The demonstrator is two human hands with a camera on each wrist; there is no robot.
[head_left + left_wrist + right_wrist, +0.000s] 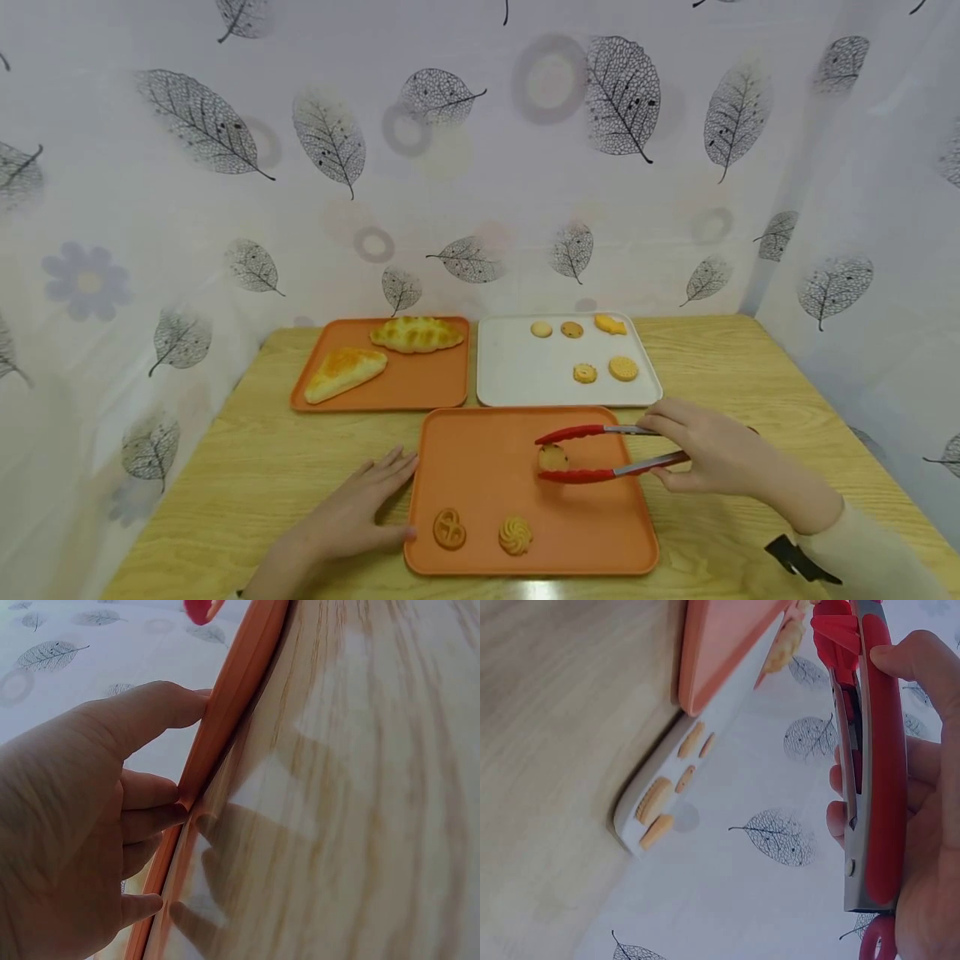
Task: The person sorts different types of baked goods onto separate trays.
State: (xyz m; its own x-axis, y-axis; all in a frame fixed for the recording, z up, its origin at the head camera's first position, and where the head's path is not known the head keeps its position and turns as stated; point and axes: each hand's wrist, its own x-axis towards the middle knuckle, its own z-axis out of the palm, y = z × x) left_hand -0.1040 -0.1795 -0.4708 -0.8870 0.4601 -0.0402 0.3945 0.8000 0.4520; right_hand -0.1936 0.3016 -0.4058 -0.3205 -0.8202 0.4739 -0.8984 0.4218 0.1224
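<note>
My right hand (pixel 705 446) grips a pair of red-tipped metal tongs (pixel 585 476) over the front orange tray (pixel 465 450). Between the tong tips is a round cookie with dark specks (pixel 553 457); whether it touches the tray I cannot tell. In the right wrist view, the fingers and thumb wrap the red handle of the tongs (pixel 886 765). My left hand (pixel 345 512) rests beside the same tray, its extended fingers and thumb touching the left rim (pixel 232 697). A pretzel-shaped cookie (pixel 449 529) and a swirled cookie (pixel 515 534) lie near that tray's front edge.
Behind stands a white tray (pixel 517 367) with several cookies, including a round ridged one (pixel 623 368) and a fish-shaped one (pixel 611 324). To its left, another orange tray (pixel 427 387) holds a triangular bread (pixel 345 373) and a braided bread (pixel 417 334). A leaf-patterned curtain (pixel 465 183) surrounds the wooden table (pixel 300 467).
</note>
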